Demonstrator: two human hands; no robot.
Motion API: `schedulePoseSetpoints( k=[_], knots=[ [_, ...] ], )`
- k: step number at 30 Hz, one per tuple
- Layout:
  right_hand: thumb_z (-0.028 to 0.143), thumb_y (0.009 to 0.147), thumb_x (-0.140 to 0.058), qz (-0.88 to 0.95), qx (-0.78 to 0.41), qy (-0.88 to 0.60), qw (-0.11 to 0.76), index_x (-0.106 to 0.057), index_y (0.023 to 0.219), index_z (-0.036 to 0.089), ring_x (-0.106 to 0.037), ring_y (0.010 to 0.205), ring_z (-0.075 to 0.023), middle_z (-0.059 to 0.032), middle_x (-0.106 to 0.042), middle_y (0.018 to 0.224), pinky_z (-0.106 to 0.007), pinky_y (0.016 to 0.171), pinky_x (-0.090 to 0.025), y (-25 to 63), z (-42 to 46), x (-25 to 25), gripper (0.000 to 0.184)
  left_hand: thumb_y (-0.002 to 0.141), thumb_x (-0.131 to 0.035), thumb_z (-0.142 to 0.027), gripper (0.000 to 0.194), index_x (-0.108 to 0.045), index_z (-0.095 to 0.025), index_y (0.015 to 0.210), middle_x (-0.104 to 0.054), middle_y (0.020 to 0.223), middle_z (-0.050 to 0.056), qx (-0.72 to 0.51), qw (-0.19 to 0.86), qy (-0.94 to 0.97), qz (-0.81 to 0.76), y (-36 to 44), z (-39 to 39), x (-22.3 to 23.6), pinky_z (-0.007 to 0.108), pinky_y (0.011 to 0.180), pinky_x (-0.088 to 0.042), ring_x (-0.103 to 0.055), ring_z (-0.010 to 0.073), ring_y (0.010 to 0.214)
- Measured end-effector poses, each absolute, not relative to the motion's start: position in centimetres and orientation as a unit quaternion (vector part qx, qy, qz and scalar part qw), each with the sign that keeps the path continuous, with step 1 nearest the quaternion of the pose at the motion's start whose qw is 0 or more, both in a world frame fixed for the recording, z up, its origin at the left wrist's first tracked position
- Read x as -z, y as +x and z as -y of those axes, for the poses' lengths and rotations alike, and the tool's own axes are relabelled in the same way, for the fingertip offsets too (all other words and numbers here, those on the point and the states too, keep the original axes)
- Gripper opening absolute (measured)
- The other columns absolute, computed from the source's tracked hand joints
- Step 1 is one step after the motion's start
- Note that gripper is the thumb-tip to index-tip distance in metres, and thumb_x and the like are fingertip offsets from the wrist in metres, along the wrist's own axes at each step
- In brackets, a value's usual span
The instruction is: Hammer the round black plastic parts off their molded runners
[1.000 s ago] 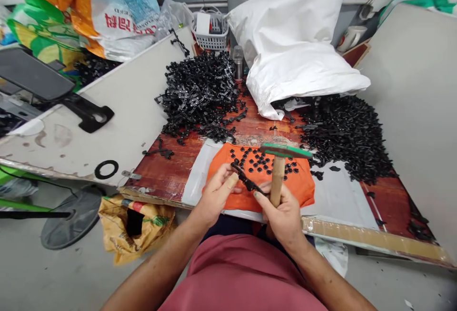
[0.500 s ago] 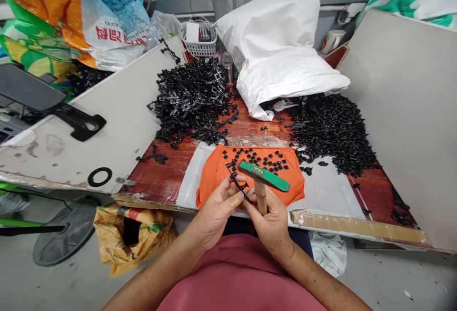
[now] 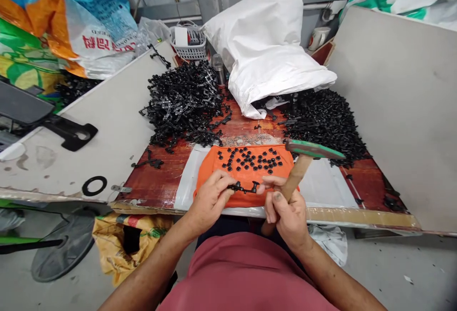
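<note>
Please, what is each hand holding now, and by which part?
The left hand holds a thin black piece by its left end; the right hand holds a hammer by its wooden handle.

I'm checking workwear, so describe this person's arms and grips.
The left grip and right grip are human hands without gloves. No sleeve shows on the left forearm or right forearm, and no watch or bracelet shows at either wrist. A plain dusky-red top covers the torso.

- Orange cloth: 1
- Hammer: 1, at cloth's right edge
- Black strip: 1, above cloth
- Black studs: over twenty, on cloth
- Tabletop heaps: 2, behind cloth, left and right
</note>
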State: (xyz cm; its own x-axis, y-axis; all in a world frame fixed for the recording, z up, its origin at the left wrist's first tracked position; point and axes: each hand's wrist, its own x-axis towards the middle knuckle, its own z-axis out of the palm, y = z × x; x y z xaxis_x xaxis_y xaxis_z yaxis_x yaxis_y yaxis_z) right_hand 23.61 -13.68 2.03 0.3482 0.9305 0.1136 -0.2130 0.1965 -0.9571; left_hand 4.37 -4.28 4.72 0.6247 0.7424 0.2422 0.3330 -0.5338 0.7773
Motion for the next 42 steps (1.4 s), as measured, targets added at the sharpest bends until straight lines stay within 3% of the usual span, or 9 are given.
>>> schedulePoseSetpoints(
  k=[2, 5, 8, 11, 15, 19, 22, 29, 42],
  knots=[
    [0.046, 0.093, -0.067, 0.386, -0.440, -0.482, 0.651, -0.068, 0.121, 0.022, -0.040, 0.038, -0.0034, -0.0033, -0.072, 0.093, -0.021, 0.037, -0.038, 24.1, 13.6, -2.3, 0.037, 0.098, -0.052, -0.018, 0.018, -0.068, -0.019, 0.105, -0.061, 0.096, 0.005, -0.267, 0.331, 0.847, -0.318, 4.4, 4.1, -4.8, 0.029, 0.082, -0.049, -0.060, 0.0171, 0.091],
    [0.045, 0.088, -0.073, 0.397, -0.443, -0.544, 0.591, -0.073, 0.107, 0.019, -0.040, 0.037, -0.0042, -0.0006, -0.068, 0.076, -0.021, 0.035, -0.034, 24.3, 13.3, -2.3, 0.032, 0.098, -0.055, -0.021, 0.017, -0.069, -0.020, 0.108, -0.066, 0.094, 0.005, -0.251, 0.327, 0.856, -0.311, 4.7, 4.0, -4.5, 0.030, 0.082, -0.048, -0.061, 0.0185, 0.091],
    [0.047, 0.087, -0.073, 0.388, -0.449, -0.563, 0.576, -0.073, 0.096, 0.018, -0.040, 0.036, -0.0050, -0.0002, -0.068, 0.069, -0.020, 0.034, -0.033, 23.8, 13.1, -1.8, 0.030, 0.097, -0.057, -0.024, 0.022, -0.068, -0.022, 0.116, -0.071, 0.105, 0.006, -0.273, 0.361, 0.828, -0.332, 5.0, 4.1, -3.9, 0.033, 0.091, -0.049, -0.063, 0.0200, 0.101],
    [0.049, 0.086, -0.074, 0.344, -0.474, -0.555, 0.590, -0.070, 0.100, 0.019, -0.041, 0.034, -0.0045, -0.0031, -0.074, 0.077, -0.020, 0.033, -0.033, 22.8, 13.1, -0.9, 0.034, 0.099, -0.054, -0.027, 0.026, -0.067, -0.024, 0.122, -0.070, 0.116, 0.007, -0.318, 0.402, 0.772, -0.376, 5.4, 4.8, -3.0, 0.034, 0.098, -0.050, -0.064, 0.0206, 0.110],
    [0.053, 0.083, -0.077, 0.282, -0.507, -0.541, 0.609, -0.064, 0.099, 0.019, -0.040, 0.032, -0.0041, -0.0045, -0.077, 0.078, -0.018, 0.031, -0.034, 21.2, 13.1, 0.1, 0.040, 0.103, -0.045, -0.034, 0.033, -0.063, -0.023, 0.128, -0.069, 0.112, 0.007, -0.328, 0.470, 0.700, -0.427, 6.1, 6.1, -2.1, 0.031, 0.086, -0.055, -0.069, 0.0160, 0.088],
    [0.054, 0.083, -0.075, 0.289, -0.533, -0.541, 0.583, -0.064, 0.102, 0.019, -0.040, 0.032, -0.0040, -0.0072, -0.079, 0.085, -0.019, 0.031, -0.034, 20.7, 13.3, -0.1, 0.041, 0.100, -0.050, -0.041, 0.032, -0.061, -0.021, 0.122, -0.060, 0.076, -0.001, -0.300, 0.529, 0.667, -0.430, 5.2, 5.2, -2.5, 0.025, 0.071, -0.050, -0.060, 0.0135, 0.071],
    [0.049, 0.088, -0.070, 0.345, -0.526, -0.554, 0.546, -0.067, 0.112, 0.019, -0.040, 0.035, -0.0041, -0.0073, -0.078, 0.092, -0.019, 0.032, -0.033, 21.8, 13.7, -0.8, 0.039, 0.093, -0.055, -0.047, 0.033, -0.059, -0.020, 0.111, -0.049, 0.062, -0.005, -0.279, 0.590, 0.615, -0.443, 3.2, 2.4, -3.6, 0.021, 0.056, -0.042, -0.047, 0.0109, 0.056],
    [0.050, 0.092, -0.064, 0.391, -0.459, -0.649, 0.465, -0.063, 0.133, 0.017, -0.039, 0.041, -0.0085, 0.0012, -0.067, 0.072, -0.021, 0.036, -0.032, 26.1, 15.8, 0.6, 0.052, 0.084, -0.065, -0.065, 0.046, -0.049, -0.022, 0.092, -0.029, 0.059, -0.010, -0.170, 0.627, 0.589, -0.481, 0.7, -3.7, -4.1, 0.017, 0.036, -0.016, -0.020, 0.0056, 0.044],
    [0.049, 0.096, -0.059, 0.433, -0.470, -0.652, 0.408, -0.063, 0.135, 0.017, -0.038, 0.043, -0.0087, 0.0019, -0.062, 0.074, -0.022, 0.038, -0.033, 27.0, 16.0, 1.5, 0.050, 0.094, -0.052, -0.053, 0.032, -0.041, -0.024, 0.089, -0.032, 0.066, -0.009, -0.121, 0.569, 0.639, -0.503, 3.4, -5.2, -3.2, 0.016, 0.038, -0.022, -0.028, 0.0043, 0.040]
  ],
)
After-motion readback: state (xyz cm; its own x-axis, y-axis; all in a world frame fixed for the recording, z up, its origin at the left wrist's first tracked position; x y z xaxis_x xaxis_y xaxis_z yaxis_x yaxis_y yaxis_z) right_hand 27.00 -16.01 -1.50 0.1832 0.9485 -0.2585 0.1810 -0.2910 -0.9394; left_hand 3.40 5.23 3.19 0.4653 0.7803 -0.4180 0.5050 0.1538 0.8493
